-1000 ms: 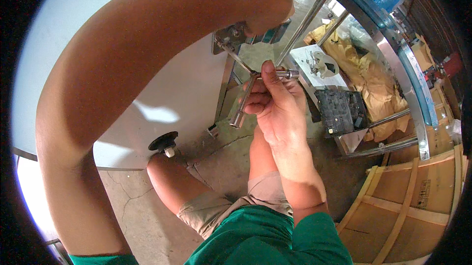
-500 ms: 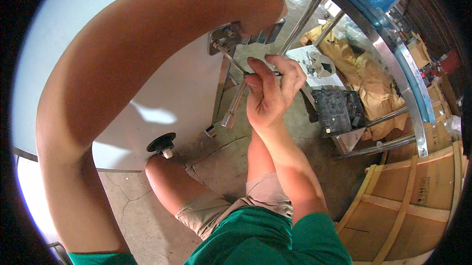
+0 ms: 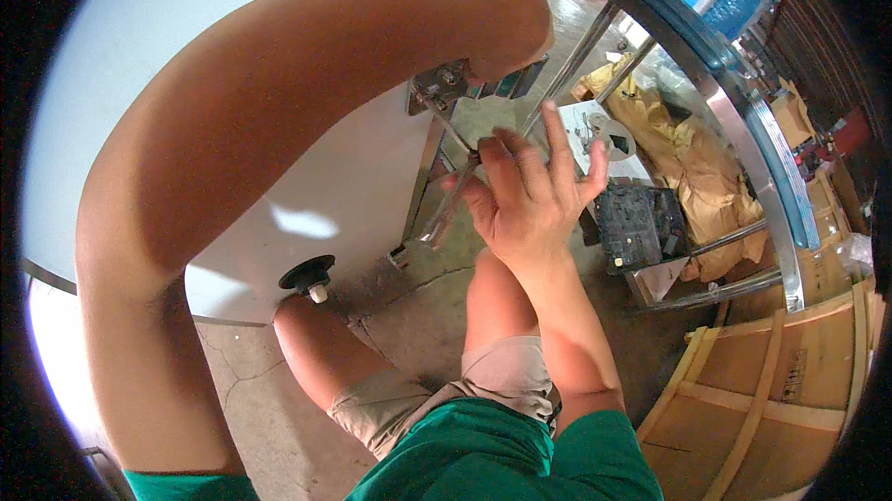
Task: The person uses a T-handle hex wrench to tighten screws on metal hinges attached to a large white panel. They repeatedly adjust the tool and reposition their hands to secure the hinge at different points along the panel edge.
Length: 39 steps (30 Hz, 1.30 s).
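Note:
My right hand (image 3: pixel 534 199) is at a three-way socket wrench (image 3: pixel 437 224), with thumb and forefinger closed at its hub and the other fingers spread. One wrench arm reaches up to a metal bracket (image 3: pixel 444 85) at the edge of a white panel (image 3: pixel 358 157); another, ending in a socket, points down and to the left. Across the panel arches my left arm. My left hand (image 3: pixel 520 22) lies above the bracket at the panel's far edge, its fingers mostly hidden. A black round foot with a white tip (image 3: pixel 309 276) sticks out low on the panel.
To the right stands a metal frame with a curved blue-edged rail (image 3: pixel 715 64). Beside it are a black tool case (image 3: pixel 641 222), a white board with small parts (image 3: pixel 581 125) and crumpled brown paper (image 3: pixel 706 157). A wooden crate (image 3: pixel 762 389) fills the lower right.
My right hand has turned at the wrench, its back now showing and its fingers spread wider. The bracket and my left hand appear slightly lower and farther right in the picture.

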### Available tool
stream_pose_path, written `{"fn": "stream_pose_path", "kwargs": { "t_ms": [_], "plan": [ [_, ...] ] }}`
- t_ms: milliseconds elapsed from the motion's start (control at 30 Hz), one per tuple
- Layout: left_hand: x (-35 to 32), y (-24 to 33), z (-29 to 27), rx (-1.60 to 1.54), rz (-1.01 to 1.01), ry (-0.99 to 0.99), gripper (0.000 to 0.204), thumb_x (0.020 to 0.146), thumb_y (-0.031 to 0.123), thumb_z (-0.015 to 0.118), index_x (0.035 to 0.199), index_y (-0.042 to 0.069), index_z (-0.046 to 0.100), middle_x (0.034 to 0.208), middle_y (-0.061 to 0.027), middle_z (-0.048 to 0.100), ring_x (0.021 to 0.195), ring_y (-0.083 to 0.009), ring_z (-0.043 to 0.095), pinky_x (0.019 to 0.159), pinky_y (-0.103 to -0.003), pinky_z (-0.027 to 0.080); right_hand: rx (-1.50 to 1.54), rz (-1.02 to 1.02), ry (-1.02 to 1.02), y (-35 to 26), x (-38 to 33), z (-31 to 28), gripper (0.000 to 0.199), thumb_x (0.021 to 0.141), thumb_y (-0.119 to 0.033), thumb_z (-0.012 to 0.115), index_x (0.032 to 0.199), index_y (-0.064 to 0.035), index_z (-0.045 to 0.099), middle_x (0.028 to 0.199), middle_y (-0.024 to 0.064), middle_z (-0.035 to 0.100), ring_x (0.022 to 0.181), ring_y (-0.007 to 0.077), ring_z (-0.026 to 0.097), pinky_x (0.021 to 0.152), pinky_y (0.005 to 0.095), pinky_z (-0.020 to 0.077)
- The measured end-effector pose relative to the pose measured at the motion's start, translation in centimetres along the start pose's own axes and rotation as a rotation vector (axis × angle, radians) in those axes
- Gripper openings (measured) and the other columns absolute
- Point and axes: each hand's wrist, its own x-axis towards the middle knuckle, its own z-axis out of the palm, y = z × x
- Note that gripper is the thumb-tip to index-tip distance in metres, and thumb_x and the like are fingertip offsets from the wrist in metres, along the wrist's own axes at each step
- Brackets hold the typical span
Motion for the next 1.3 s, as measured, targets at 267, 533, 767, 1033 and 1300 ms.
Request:
{"fn": "stream_pose_path", "kwargs": {
  "t_ms": [267,533,767,1033,1300],
  "plan": [
    [0.0,-0.7,1.5,-0.015,0.125,0.35,0.039,0.064,0.031,0.084,0.1,0.017,0.077,0.096,-0.0055,0.075,0.088,-0.0256,0.072,0.076,-0.04,0.053,2.172,1.298,-0.323,-1.3,0.4,-0.5,0.041,0.106,-0.031,0.038,0.104,0.0003,0.063,0.082,0.014,0.071,0.072,0.0313,0.069,0.077,0.0562,0.0553],
    [-0.4,0.3,-0.1,0.326,0.054,-0.046,0.037,0.092,0.026,0.066,0.122,0.004,0.067,0.111,-0.0097,0.071,0.096,-0.027,0.071,0.073,-0.044,0.059,1.812,0.943,-0.353,-2.4,0.1,-1.6,0.024,0.099,-0.019,0.054,0.102,0.0025,0.065,0.088,0.0173,0.07,0.081,0.0287,0.071,0.076,0.0409,0.0566],
    [0.3,-0.1,1.6,0.025,0.095,0.333,0.038,0.067,0.034,0.084,0.1,0.019,0.078,0.098,-0.0039,0.075,0.092,-0.0255,0.071,0.082,-0.041,0.053,0.603,0.455,-0.118,-2.1,0.4,-2.0,0.017,0.088,-0.013,0.072,0.093,0.0018,0.065,0.073,0.0114,0.064,0.061,0.0159,0.061,0.057,0.0313,0.0487],
    [1.0,0.8,2.0,0.111,-0.057,0.352,0.031,0.075,0.026,0.08,0.103,0.011,0.076,0.095,-0.0062,0.074,0.088,-0.0238,0.071,0.077,-0.037,0.055,1.102,0.844,-0.215,-1.8,1.6,-1.0,0.036,0.098,-0.033,0.063,0.081,-0.0006,0.066,0.053,0.0055,0.053,0.041,0.0143,0.043,0.04,0.0287,0.0319],
    [-0.3,-0.4,-0.1,0.042,0.084,0.112,0.024,0.086,0.026,0.067,0.101,0.008,0.074,0.093,-0.0061,0.074,0.087,-0.024,0.072,0.065,-0.037,0.056,2.005,1.351,-0.331,-1.9,1.7,-1.7,0.036,0.101,-0.031,0.057,0.096,0.0043,0.066,0.062,0.0044,0.058,0.046,0.0136,0.05,0.042,0.0267,0.0369]
  ]
}}
